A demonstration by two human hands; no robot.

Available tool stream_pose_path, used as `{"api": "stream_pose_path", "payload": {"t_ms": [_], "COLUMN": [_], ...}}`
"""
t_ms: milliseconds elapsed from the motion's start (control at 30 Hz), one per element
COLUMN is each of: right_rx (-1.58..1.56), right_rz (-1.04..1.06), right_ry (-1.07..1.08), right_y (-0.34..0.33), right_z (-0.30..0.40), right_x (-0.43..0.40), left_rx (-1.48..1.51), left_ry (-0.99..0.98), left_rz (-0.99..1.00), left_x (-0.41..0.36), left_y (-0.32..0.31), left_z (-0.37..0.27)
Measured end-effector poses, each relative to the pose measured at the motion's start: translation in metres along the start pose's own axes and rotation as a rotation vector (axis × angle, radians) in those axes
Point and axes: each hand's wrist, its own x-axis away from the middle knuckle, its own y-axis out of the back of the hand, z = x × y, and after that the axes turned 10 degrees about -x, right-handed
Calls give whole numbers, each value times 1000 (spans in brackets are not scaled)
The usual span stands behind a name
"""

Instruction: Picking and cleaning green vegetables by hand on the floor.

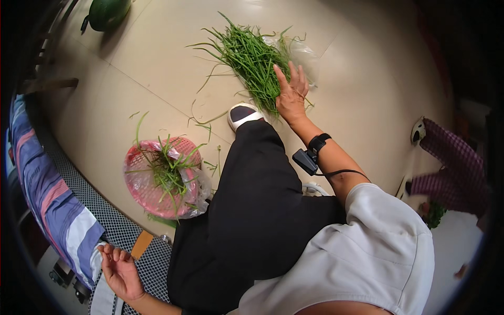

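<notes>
My right hand [292,94], palm down with fingers spread, is at the near right side of a heap of long green chive-like stalks [252,59]. I cannot tell how firmly it touches them. Clear plastic film [309,53] shows beside and partly under the heap on the floor. Down at the left, my left hand [122,271] is turned palm up with loosely bent fingers and nothing visible in it. Its fingertips are near the white edge of a striped cloth [59,193]. A pink mesh plastic basket [136,189], lined with a clear bag, holds green trimmings [169,169].
Loose green scraps [204,128] lie on the tiled floor [157,78] around my shoe [245,115]. A watermelon [108,15] is at the upper left. A mesh-covered edge [86,181] runs along the left. At the right stands another person in plaid trousers [456,157].
</notes>
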Motion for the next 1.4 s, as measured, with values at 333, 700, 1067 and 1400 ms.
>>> {"api": "stream_pose_path", "payload": {"t_ms": [333,700,1067,1400], "right_rx": [-85,19,-4,-121], "right_rz": [-193,203,11,310], "right_ry": [-463,-10,82,236], "right_y": [-5,-16,11,-28], "right_z": [-26,-44,-71,-26], "right_x": [-27,-25,-29,0], "left_rx": [-8,-1,-32,-44], "left_ry": [-3,0,-12,-6], "left_rz": [9,102,-28,70], "left_x": [-5,-7,-6,-6], "left_y": [1,8,-7,7], "left_z": [0,-1,1,0]}}
